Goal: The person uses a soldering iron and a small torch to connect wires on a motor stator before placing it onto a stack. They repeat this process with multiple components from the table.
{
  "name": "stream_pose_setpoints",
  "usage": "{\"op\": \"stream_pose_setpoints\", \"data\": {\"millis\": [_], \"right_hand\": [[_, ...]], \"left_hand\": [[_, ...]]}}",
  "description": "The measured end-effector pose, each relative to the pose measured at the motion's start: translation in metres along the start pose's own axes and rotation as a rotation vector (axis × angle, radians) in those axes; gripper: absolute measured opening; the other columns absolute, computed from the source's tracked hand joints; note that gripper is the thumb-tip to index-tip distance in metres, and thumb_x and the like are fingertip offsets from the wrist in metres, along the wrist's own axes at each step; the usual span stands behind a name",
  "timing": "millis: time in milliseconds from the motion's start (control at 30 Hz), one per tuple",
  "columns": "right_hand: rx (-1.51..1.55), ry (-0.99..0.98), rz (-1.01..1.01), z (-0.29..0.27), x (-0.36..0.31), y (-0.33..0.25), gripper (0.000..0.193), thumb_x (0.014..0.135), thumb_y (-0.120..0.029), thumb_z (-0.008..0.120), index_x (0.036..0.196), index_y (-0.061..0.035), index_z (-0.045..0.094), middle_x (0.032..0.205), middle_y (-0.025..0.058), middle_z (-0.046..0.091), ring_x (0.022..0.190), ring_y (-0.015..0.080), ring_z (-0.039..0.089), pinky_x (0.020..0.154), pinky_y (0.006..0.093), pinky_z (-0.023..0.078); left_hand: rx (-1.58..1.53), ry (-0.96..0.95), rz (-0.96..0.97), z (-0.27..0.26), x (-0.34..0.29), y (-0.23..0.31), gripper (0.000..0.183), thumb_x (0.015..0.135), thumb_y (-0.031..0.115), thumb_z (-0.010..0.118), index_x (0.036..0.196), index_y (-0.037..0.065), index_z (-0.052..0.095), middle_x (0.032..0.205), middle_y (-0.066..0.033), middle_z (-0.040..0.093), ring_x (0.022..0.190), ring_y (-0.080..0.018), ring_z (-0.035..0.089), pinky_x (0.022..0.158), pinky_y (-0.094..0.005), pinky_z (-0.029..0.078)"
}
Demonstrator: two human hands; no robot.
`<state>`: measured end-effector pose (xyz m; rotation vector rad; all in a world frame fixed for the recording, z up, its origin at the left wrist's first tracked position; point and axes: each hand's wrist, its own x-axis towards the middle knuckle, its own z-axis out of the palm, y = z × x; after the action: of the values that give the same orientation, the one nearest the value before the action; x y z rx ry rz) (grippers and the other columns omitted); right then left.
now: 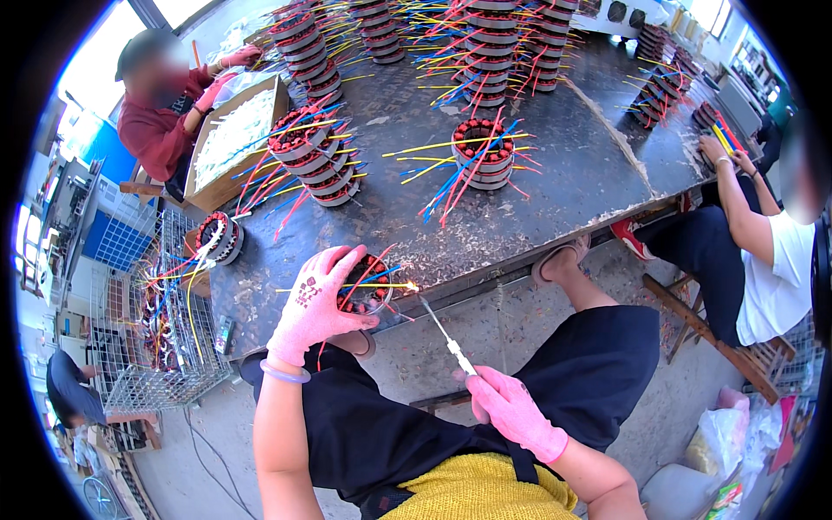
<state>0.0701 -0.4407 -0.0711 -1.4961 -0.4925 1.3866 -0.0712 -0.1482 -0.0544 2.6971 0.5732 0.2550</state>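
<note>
Ok so your left grip (322,296) is curled around the stator (367,293), left of centre in the frame by the near edge of the surface (511,221), and your right grip (513,411) is closed on the tool (455,350). My worry is that flame (412,286) right at the end of the yellow wire (388,285): linger and you'd probably scorch the insulation, or singe the blue wire (378,276) beside it. A slack left hold could also let the stator tip lapward.
</note>
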Motion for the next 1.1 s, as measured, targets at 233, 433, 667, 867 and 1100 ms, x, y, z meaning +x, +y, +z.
{"op": "stream_pose_setpoints", "data": {"millis": [233,433,667,867,1100], "right_hand": [[0.085,0.008,0.022,0.0,0.0,0.006,0.033,0.104,-0.024,0.048,0.123,-0.0005,0.062,0.07,0.0021,0.052,0.061,0.0087,0.049,0.059,0.0278,0.042],[-0.031,-0.006,-0.015,-0.001,-0.001,-0.001,0.033,0.104,-0.023,0.048,0.123,-0.0001,0.062,0.07,0.0033,0.052,0.061,0.009,0.05,0.059,0.028,0.043],[-0.043,0.0,-0.005,-0.002,-0.002,-0.003,0.033,0.104,-0.023,0.047,0.122,0.0004,0.061,0.07,0.0048,0.053,0.061,0.011,0.052,0.06,0.0295,0.044],[-0.089,-0.014,-0.028,-0.001,-0.004,-0.009,0.033,0.105,-0.023,0.046,0.123,0.0004,0.061,0.073,0.0061,0.056,0.061,0.0126,0.054,0.062,0.0299,0.046],[-0.15,-0.002,-0.087,0.0,-0.003,-0.005,0.032,0.105,-0.021,0.046,0.123,0.0007,0.06,0.073,0.0078,0.056,0.062,0.0129,0.055,0.062,0.0301,0.047]], "left_hand": [[0.007,-0.011,-0.012,-0.002,0.0,0.003,0.099,0.056,0.033,0.09,0.143,0.008,0.049,0.138,-0.0181,0.05,0.129,-0.0389,0.048,0.111,-0.045,0.037],[-0.014,-0.002,-0.008,-0.001,0.0,0.003,0.099,0.056,0.031,0.09,0.143,0.007,0.049,0.137,-0.0181,0.051,0.129,-0.0388,0.048,0.111,-0.0453,0.037],[-0.012,-0.012,0.01,0.0,0.003,0.002,0.096,0.058,0.031,0.089,0.142,0.008,0.049,0.137,-0.017,0.051,0.128,-0.0394,0.048,0.111,-0.0467,0.037],[0.013,-0.021,0.0,-0.003,0.004,0.006,0.1,0.055,0.028,0.09,0.143,0.005,0.049,0.136,-0.0176,0.052,0.129,-0.0383,0.049,0.111,-0.0449,0.037],[0.005,-0.016,-0.002,-0.001,0.003,0.003,0.099,0.056,0.028,0.09,0.142,0.005,0.049,0.136,-0.0176,0.052,0.128,-0.0382,0.049,0.111,-0.045,0.038]]}}
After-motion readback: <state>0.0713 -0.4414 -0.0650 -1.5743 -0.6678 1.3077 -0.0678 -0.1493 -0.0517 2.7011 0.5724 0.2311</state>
